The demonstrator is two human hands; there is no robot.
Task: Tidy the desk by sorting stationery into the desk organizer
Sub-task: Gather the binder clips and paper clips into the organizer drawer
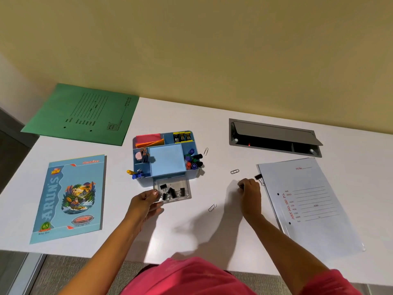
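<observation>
The blue desk organizer [167, 159] stands mid-desk, filled with pens, markers, sticky notes and staples. Its clear drawer [187, 193] is pulled out toward me and holds several black binder clips [171, 192]. My left hand [145, 202] grips the drawer's front left corner. To the right, my right hand [250, 189] rests on the desk with its fingers curled, pinching a small dark item that looks like a binder clip [241, 185]. Another black binder clip [258, 177] lies just beyond that hand at the edge of the white file. Three paper clips lie loose [205, 151] [234, 171] [212, 207].
A white file folder [308, 201] lies at the right, a green folder [85, 116] at the back left and a blue notebook [71, 196] at the left. An open grey cable hatch [274, 137] is set into the desk at the back right.
</observation>
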